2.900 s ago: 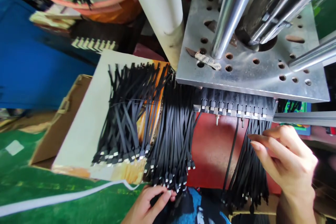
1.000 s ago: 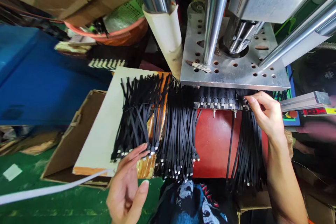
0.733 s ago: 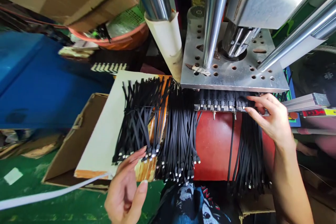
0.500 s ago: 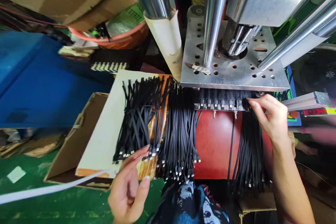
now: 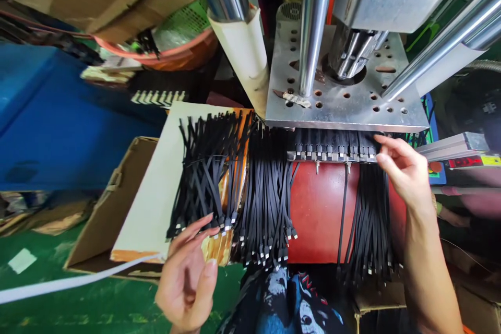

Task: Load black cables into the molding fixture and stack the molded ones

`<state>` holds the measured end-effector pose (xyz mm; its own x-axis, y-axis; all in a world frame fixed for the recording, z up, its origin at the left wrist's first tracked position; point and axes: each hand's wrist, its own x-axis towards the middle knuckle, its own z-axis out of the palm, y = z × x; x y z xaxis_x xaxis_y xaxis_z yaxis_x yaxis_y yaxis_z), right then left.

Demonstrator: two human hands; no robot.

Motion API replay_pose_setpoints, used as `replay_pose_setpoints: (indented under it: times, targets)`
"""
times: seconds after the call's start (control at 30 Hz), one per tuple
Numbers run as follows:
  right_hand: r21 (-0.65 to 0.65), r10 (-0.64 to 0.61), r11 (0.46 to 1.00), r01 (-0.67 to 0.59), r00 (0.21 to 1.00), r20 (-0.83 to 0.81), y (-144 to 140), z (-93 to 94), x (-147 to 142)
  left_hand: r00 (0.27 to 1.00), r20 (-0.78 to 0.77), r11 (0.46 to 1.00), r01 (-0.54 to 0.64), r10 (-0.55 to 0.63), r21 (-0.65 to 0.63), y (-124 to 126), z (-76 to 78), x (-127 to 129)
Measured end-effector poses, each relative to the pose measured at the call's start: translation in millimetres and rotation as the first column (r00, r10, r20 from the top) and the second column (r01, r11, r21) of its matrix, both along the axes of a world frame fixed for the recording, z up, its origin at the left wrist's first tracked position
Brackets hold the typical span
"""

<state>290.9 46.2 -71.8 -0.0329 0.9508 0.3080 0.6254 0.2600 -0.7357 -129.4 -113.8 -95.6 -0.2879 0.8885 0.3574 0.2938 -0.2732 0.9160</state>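
Leftmost, a blue surface point(image 5: 58, 115) fills the far side, and a cardboard box point(image 5: 105, 203) sits on the green floor point(image 5: 78, 302) with a pale board point(image 5: 156, 182) laid over it. On that board lies a fanned bundle of black cable straps point(image 5: 203, 167), their metal-tipped ends toward the person. The left hand point(image 5: 188, 276) hovers just below those ends, palm turned up and fingers point(image 5: 191, 227) loosely spread and empty, the fingertips just at the strap tips; whether they touch cannot be told. Beside the board a second, denser bundle of straps point(image 5: 266, 198) hangs down over the edge of a red panel point(image 5: 317, 209). Above it, a perforated steel press plate point(image 5: 340, 99) carries shiny guide columns point(image 5: 313, 21), and along its front edge runs a fixture row point(image 5: 332, 151) with strap ends seated side by side. The right hand point(image 5: 407, 177) reaches up from the lower right, forearm raised, its fingers point(image 5: 387, 154) extended and slightly curled, with the tips at the right end of that row, gripping nothing visible. Under this hand a third bundle of straps point(image 5: 371, 224) hangs down.
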Motion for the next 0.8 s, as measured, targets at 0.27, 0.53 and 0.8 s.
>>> replay_pose_setpoints:
  times: [0.27,0.53,0.8]
  targets:
    - [0.149,-0.011,0.989,-0.014,0.986,0.166,3.2,7.0,2.7,0.998,-0.063,1.0,-0.031,0.03,-0.008,-2.2,-0.8,-2.9]
    - [0.037,-0.096,0.995,0.097,0.995,-0.024,5.7,4.6,0.9,0.999,-0.039,1.0,-0.03,0.03,-0.004,-0.5,-1.7,-0.4]
    - [-0.204,-0.249,0.967,0.153,0.742,-0.622,18.0,-25.1,-10.9,1.0,-0.005,1.0,-0.013,0.013,-0.018,-0.8,1.1,2.8]
